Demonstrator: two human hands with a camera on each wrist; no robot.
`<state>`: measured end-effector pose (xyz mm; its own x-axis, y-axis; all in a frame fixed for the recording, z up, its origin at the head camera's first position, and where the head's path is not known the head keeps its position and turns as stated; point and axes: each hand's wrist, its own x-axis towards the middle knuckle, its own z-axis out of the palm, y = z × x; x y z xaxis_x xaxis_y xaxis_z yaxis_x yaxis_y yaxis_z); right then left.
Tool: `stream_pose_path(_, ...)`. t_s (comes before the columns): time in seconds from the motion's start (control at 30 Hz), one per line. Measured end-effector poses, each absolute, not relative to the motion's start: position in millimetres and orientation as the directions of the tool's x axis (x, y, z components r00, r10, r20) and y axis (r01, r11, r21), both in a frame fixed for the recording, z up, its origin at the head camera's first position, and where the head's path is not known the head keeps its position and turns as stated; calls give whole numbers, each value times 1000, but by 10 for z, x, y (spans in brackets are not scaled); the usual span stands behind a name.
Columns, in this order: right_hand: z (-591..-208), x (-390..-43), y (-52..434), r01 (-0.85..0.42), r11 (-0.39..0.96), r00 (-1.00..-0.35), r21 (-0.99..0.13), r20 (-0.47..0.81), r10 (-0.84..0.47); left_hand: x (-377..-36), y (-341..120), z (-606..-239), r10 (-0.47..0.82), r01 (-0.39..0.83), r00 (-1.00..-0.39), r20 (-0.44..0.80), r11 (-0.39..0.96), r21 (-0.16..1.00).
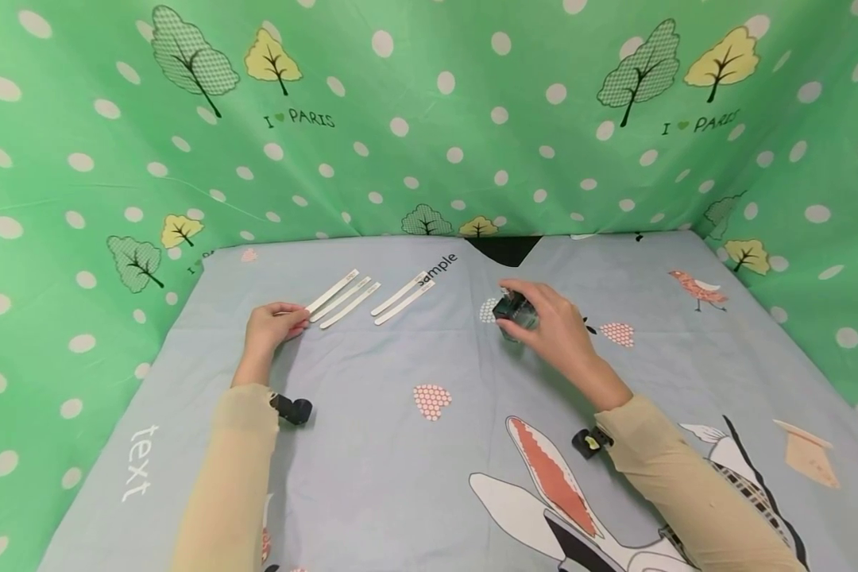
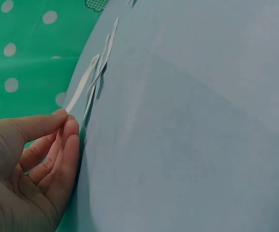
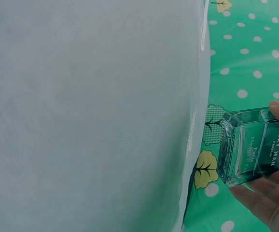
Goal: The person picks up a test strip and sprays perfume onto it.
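My left hand [image 1: 277, 327] pinches the near end of a white paper test strip [image 1: 334, 290] between thumb and fingertips. In the left wrist view this strip [image 2: 83, 84] slants up from the fingertips. Two more strips lie beside it on the cloth, the nearer one [image 1: 350, 306] almost parallel. A little further right lie another two strips [image 1: 405, 303]. My right hand [image 1: 554, 322] grips a dark green glass perfume bottle [image 1: 512, 311] by its sides, thumb opposite the fingers. White lettering shows on the tilted perfume bottle [image 3: 255, 147] in the right wrist view.
A grey-blue printed cloth [image 1: 372, 461] covers the table, with hearts, a rabbit and a bird drawn on it. Green polka-dot curtain [image 1: 429, 143] hangs behind the table and along both sides. Each wrist wears a small black camera [image 1: 293, 409].
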<state>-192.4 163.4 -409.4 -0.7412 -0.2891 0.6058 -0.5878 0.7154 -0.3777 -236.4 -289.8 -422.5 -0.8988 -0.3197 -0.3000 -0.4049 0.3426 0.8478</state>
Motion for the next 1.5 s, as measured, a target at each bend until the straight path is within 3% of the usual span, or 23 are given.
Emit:
stream_pose_path(0.93, -4093, -1926, 1630, -581, 720, -748, -380, 597, -289, -2292, -2955, -4172, -416, -399, -878, -238, 359, 844)
stream_pose_path(1.5, -4085, -1916, 1623, -578, 721, -750, -383, 598, -283, -2269, -2936, -4164, -389, -366, -893, -225, 340, 866)
